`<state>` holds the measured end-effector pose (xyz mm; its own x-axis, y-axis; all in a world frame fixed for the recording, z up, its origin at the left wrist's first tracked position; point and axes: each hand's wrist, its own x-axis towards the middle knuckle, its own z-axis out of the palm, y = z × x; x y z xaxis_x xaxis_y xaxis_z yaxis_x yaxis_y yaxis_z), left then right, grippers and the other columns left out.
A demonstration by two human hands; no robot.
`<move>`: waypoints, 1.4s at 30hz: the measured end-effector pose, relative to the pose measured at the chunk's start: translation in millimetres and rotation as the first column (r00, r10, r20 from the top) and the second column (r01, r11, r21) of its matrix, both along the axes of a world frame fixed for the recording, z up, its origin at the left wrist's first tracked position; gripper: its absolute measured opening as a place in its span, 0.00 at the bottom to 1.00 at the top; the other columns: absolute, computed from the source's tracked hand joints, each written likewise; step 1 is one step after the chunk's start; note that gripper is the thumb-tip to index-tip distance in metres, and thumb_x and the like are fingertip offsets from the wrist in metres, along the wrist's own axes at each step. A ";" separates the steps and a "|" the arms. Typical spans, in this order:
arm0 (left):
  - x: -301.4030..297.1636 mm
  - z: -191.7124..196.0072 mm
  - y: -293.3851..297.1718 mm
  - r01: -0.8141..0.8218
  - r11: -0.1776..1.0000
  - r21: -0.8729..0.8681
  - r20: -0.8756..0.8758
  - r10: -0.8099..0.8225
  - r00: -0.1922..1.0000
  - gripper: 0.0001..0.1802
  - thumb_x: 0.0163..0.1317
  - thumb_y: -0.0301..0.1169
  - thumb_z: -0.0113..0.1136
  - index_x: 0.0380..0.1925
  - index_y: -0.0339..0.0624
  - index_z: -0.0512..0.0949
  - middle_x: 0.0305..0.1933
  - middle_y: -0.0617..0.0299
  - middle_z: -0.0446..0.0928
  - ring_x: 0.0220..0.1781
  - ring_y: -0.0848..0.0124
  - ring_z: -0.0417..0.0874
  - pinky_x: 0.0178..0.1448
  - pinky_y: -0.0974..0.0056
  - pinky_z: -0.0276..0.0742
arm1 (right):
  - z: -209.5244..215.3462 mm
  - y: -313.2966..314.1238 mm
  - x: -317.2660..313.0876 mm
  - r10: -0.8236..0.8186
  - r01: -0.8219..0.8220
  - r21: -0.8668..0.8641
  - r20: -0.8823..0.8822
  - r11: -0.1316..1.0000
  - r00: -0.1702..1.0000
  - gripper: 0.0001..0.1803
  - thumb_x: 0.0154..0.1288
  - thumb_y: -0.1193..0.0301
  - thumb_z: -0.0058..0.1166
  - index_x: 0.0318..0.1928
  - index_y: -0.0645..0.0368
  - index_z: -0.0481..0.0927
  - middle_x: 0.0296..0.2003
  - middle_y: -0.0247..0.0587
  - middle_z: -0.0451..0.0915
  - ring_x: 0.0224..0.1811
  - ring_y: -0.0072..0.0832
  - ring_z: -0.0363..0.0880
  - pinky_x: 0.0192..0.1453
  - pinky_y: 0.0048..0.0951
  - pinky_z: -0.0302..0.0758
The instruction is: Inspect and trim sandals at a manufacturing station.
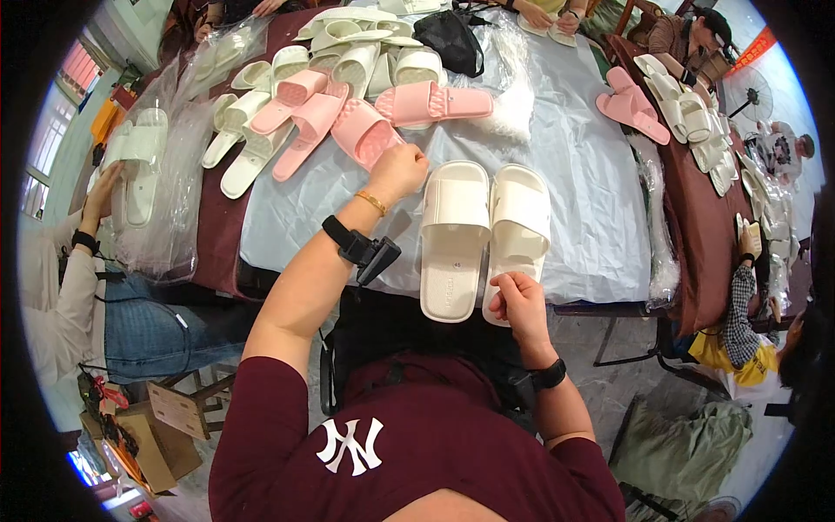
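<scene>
A pair of cream slide slippers lies side by side in front of me, toes pointing away: the left slipper (pixel 449 270) and the right slipper (pixel 520 222). My left hand (pixel 398 172) is closed, just left of the left slipper's toe and beside a pink slipper (pixel 365 133). Whatever its fingers might hold is hidden. Over the heel of the right slipper is my right hand (pixel 519 303), its fingers curled in and partly covering that heel. Whether it grips the slipper or something small cannot be made out.
Pink and cream slippers (pixel 355 70) are heaped at the far left of the plastic-covered table (pixel 591 200). A black bag (pixel 449 43) and clear plastic bags (pixel 509 109) lie behind the pair. Other people work at both sides and across; more slippers (pixel 696 117) lie at right.
</scene>
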<state>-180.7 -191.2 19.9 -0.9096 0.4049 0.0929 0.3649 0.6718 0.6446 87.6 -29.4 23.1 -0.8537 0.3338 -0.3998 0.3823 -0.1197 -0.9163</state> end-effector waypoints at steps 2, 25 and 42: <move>2.5 6.8 1.8 0.013 1.000 0.012 0.044 -0.013 0.999 0.14 0.54 0.36 0.53 0.30 0.38 0.83 0.31 0.49 0.82 0.34 0.58 0.83 0.42 0.58 0.77 | 2.7 -1.4 1.1 -0.039 0.039 0.001 -0.018 0.999 0.999 0.12 0.67 0.69 0.46 0.34 0.65 0.78 0.16 0.35 0.75 0.14 0.16 0.67 0.19 0.18 0.64; 7.2 18.2 13.9 0.112 0.981 -0.160 0.088 -0.099 0.991 0.16 0.54 0.38 0.53 0.32 0.37 0.82 0.35 0.44 0.81 0.41 0.50 0.82 0.47 0.53 0.77 | -0.6 -27.4 -48.1 0.066 -0.042 0.273 -0.078 0.961 0.995 0.12 0.64 0.71 0.47 0.32 0.68 0.79 0.15 0.41 0.77 0.16 0.22 0.76 0.19 0.26 0.70; 10.9 6.4 40.6 0.053 0.964 -0.262 -0.076 -0.075 0.994 0.11 0.53 0.26 0.52 0.36 0.31 0.76 0.36 0.38 0.79 0.41 0.45 0.82 0.46 0.47 0.77 | -5.0 -31.9 -43.9 0.098 -0.056 0.322 -0.115 0.945 0.989 0.12 0.64 0.70 0.49 0.33 0.68 0.80 0.18 0.44 0.79 0.19 0.26 0.80 0.26 0.29 0.75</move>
<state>-169.8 -150.6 26.3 -0.8744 0.4823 0.0527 0.4581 0.7852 0.4166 43.7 -61.3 18.0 -0.9185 0.3569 -0.1702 0.2565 0.2104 -0.9434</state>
